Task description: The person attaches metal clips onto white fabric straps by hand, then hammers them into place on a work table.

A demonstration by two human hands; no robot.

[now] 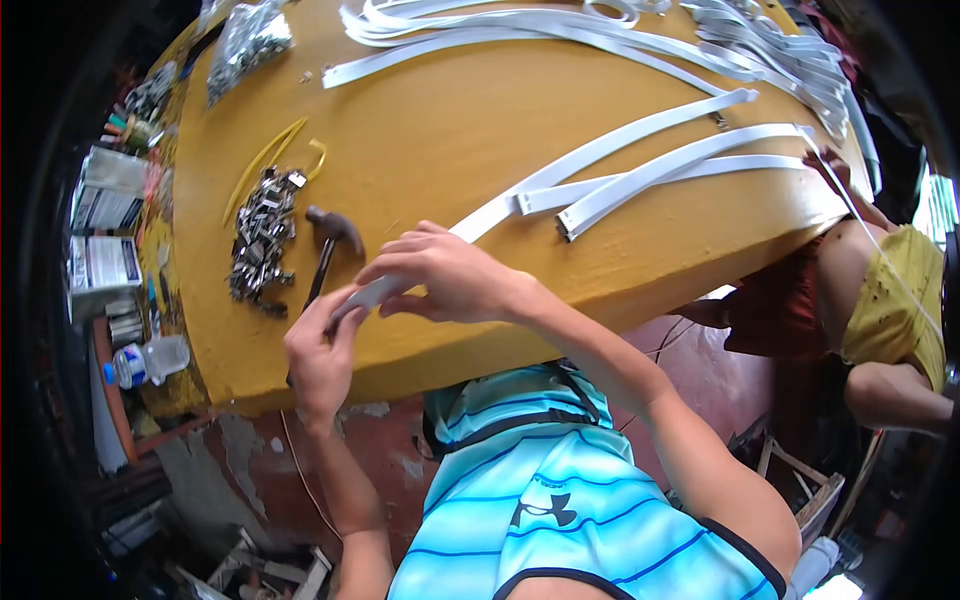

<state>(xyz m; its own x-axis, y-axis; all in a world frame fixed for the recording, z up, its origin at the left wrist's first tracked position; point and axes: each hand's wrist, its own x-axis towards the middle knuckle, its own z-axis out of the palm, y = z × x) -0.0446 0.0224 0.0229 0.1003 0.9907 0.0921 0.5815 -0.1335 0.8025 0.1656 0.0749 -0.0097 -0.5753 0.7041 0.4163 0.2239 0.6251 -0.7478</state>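
Observation:
A long white strap [488, 217] runs from the far right of the table to my hands. My left hand [322, 362] pinches its near end between thumb and fingers; whether a metal clip sits on that end is hidden. A short way along, my right hand [445, 275] is closed around the same strap. Just beyond my left hand lies a hammer [335, 228], its handle partly covered by that hand. To its left is a pile of small shiny metal clips [262, 235]. Two more white straps [640, 187] lie to the right, with dark metal pieces on their near ends.
Bundles of white strapping [480, 30] spread over the far side of the yellow table [420, 120]. A clear bag of metal parts [250, 45] and yellow strips [262, 160] lie left. A plastic bottle [150, 362] stands beyond the left edge. Another person's hand [830, 168] touches straps at right.

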